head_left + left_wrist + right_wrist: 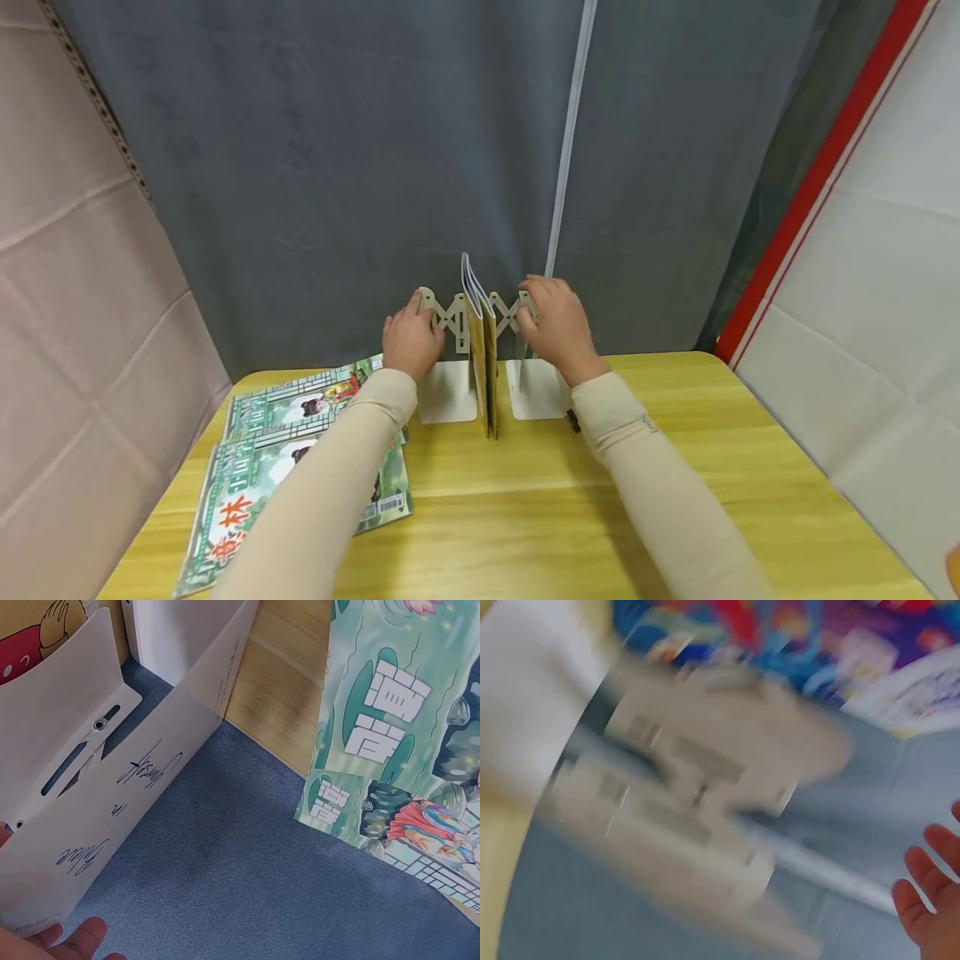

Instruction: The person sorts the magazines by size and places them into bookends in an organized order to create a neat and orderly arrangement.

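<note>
A cream expanding bookend (448, 392) with crossed folding slats stands at the back of the table. Two thin books (483, 375) stand upright near its middle; a yellow cover (71, 619) with a cartoon figure shows in the left wrist view. My left hand (412, 340) grips the bookend's left end panel (112, 825), which bears handwriting-style lettering, its fingertips curled round the edge. My right hand (558, 325) is at the top of the right end panel in the head view. In the blurred right wrist view its fingers (930, 874) are extended beside the bookend.
Two green illustrated magazines (247, 492) lie overlapping on the left of the wooden table (480, 533). A grey curtain (360, 183) hangs close behind the bookend. Pale cloth walls (862, 333) border both sides, the right one edged in red.
</note>
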Demonstrator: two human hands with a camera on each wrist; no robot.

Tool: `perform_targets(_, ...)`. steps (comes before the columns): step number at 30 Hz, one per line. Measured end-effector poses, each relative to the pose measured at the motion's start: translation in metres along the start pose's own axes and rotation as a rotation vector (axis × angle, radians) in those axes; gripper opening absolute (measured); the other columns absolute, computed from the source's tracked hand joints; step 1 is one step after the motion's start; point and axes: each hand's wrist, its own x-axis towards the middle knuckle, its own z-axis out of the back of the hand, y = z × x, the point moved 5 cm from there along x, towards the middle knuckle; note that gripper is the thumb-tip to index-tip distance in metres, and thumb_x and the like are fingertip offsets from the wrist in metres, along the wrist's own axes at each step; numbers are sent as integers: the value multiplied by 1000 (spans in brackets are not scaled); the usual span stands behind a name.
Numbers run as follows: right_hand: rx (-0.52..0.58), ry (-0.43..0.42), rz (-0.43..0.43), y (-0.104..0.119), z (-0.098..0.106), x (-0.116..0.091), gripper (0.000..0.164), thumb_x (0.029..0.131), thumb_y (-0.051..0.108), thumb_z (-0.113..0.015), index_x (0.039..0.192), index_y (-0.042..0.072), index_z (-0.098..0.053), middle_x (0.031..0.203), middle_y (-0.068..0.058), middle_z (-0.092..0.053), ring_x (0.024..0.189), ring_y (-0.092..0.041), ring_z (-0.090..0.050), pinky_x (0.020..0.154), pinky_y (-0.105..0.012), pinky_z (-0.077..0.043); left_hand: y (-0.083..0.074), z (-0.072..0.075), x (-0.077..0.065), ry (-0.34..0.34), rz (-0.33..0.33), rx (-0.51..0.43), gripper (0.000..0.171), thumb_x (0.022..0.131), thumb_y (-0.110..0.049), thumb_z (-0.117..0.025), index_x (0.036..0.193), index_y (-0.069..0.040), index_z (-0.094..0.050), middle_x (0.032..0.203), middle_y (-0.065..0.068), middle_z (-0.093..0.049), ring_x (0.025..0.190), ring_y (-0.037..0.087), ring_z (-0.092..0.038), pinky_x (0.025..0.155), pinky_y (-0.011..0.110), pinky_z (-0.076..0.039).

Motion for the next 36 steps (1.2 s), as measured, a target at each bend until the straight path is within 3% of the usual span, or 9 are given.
perform_targets(5, -174, 249, -79, -43, 0, 3, 37, 97, 21, -51, 126, 2, -62, 141, -22, -51, 131, -42, -44, 99, -61, -41, 3, 1, 3, -31, -7, 14, 37, 91, -19, -58, 124, -7, -70, 154, 12, -40, 122, 40, -55, 107, 62, -34)
perform_targets(11, -225, 507, -175, -70, -17, -4, 48, 98, 27, -48, 138, 1, -51, 155, -26, -30, 142, -45, -27, 105, -64, -33, 5, 1, 3, -29, -7, 25, 37, 91, -19, -57, 123, -6, -70, 154, 13, -41, 122, 40, -55, 107, 62, -34)
perform_targets(14, -224, 569, -210, -75, -27, -12, 54, 97, 27, -51, 143, -1, -46, 158, -27, -23, 143, -47, -24, 109, -62, -31, 5, 2, 3, -29, -1, 27, 37, 91, -19, -57, 123, -6, -70, 154, 13, -42, 122, 40, -55, 107, 62, -34)
perform_targets(24, -206, 485, -232, -70, -37, -24, 55, 96, 25, -55, 142, -3, -49, 156, -28, -28, 136, -49, -36, 109, -57, -35, 8, -4, -2, 18, -18, 66, 39, 90, -22, -58, 124, -7, -69, 155, 14, -39, 123, 41, -53, 107, 62, -34)
perform_targets(36, -202, 457, -240, -69, -39, -22, 58, 95, 29, -53, 143, -2, -49, 156, -29, -28, 130, -49, -44, 108, -55, -36, 4, 1, -8, 59, -25, 2, 50, 93, -25, -56, 140, -6, -55, 156, 18, -36, 133, 40, -44, 112, 63, -23)
